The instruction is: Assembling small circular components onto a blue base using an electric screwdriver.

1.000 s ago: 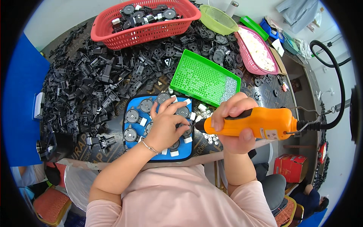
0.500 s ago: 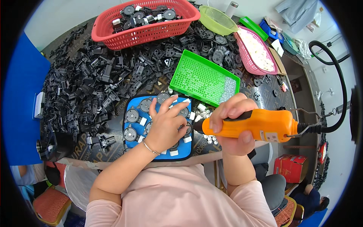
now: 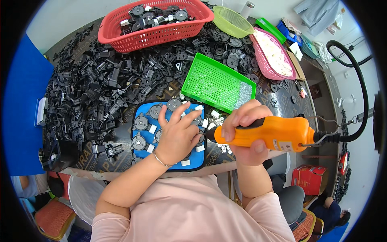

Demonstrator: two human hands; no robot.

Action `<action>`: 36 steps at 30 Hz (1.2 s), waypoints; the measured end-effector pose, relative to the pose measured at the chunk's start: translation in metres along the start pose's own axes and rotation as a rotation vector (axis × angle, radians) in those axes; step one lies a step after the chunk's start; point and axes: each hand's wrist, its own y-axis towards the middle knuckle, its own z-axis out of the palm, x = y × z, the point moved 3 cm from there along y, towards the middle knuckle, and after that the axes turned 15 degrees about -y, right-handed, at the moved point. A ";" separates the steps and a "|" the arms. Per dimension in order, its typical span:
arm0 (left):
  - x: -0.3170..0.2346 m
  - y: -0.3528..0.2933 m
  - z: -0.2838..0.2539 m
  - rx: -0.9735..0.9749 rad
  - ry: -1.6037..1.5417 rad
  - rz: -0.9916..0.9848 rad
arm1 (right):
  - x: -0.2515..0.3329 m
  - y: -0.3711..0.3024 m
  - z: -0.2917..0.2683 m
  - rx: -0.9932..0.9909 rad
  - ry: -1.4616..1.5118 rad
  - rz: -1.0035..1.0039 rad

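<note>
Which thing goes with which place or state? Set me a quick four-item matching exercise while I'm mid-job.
Things
1. Orange power tool
2. Blue mat
3. Perforated green tray
4. Red basket

Places and states
A. Holds small silvery pieces, piled toward its right end
B. Beneath the left hand
C. Filled with black parts
D. In the grip of the right hand

Pairs: 1-D, 2-B, 3-A, 4-C

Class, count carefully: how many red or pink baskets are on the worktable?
2. The red basket, at the back, is slightly cut off by the picture's top edge; the pink basket is to the right, beyond the green tray. Neither is hidden.
</note>
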 end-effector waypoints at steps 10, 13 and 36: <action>0.002 -0.001 0.001 -0.021 -0.021 0.005 | 0.000 0.000 0.000 -0.080 0.093 -0.009; 0.003 -0.001 0.001 -0.031 -0.039 0.000 | 0.001 0.000 0.000 -0.082 0.101 -0.023; 0.001 -0.004 0.003 0.169 0.044 -0.160 | -0.037 -0.012 0.001 0.024 -0.312 0.073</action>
